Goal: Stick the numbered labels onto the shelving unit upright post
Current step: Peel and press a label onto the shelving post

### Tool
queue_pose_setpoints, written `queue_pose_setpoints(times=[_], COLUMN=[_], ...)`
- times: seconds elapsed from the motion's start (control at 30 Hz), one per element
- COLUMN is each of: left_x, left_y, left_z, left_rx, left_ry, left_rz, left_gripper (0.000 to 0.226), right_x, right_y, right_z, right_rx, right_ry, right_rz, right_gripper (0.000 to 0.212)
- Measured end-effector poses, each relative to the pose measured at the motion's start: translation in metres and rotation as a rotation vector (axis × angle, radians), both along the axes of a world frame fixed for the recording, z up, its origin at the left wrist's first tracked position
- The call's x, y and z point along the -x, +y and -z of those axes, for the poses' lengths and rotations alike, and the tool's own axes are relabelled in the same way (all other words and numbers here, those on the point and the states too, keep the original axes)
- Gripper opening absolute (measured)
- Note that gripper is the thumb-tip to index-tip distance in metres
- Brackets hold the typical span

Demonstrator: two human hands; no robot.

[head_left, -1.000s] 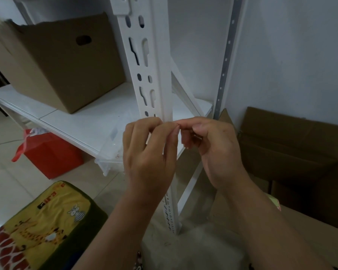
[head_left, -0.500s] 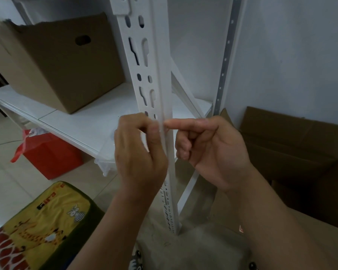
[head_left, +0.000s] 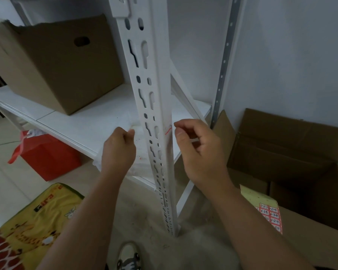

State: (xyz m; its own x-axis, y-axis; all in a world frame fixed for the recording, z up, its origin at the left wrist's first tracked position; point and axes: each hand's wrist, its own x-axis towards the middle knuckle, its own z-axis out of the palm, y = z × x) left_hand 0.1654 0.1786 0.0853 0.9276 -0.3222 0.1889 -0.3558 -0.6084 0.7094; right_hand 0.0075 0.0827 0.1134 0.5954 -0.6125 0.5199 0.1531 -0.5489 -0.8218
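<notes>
Head view: both hands have drawn off the white slotted steel upright post [head_left: 160, 106], leaving the red-edged label [head_left: 168, 129] stuck; left hand [head_left: 119, 151] and right hand [head_left: 200, 151] loosely curled, empty. One label looks done.

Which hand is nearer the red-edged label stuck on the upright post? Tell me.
Right. The right hand has its fingertips just right of the label on the upright post, apart from it. The left hand is across the post, farther off.
</notes>
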Motion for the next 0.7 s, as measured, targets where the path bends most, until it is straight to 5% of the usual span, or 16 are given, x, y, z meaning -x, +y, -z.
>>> queue_pose_setpoints(times=[0.03,0.13,0.3,0.37,0.43,0.57,0.7], left_x=[-0.001,-0.006,-0.01,-0.006,0.001,0.031,0.061], left_y=[-0.001,-0.002,-0.005,-0.009,-0.012,-0.016,-0.018], left_z=[0.002,0.006,0.006,0.007,0.003,-0.026,-0.042], left_rx=[-0.001,-0.04,-0.164,-0.07,0.093,0.474,0.561], left_ry=[0.018,-0.027,-0.068,-0.049,0.04,0.199,0.329], left_rz=[-0.002,-0.02,-0.042,0.018,0.078,0.098,0.141], left_gripper=[0.016,0.05,0.036,0.019,0.035,0.028,0.047], right_x=[-0.002,-0.004,-0.005,-0.005,-0.005,-0.007,-0.008], right_y=[0.001,0.004,0.009,0.012,0.015,0.018,0.017], right_z=[0.002,0.007,0.012,0.013,0.013,0.012,0.011], right_rx=[0.042,0.132,0.193,0.192,0.188,0.192,0.202], right_ry=[-0.009,-0.057,-0.149,-0.175,-0.195,-0.2,-0.19], right_rz=[0.023,0.074,0.149,0.156,0.159,0.176,0.212], right_gripper=[0.013,0.014,0.02,0.023,0.025,0.023,0.016])
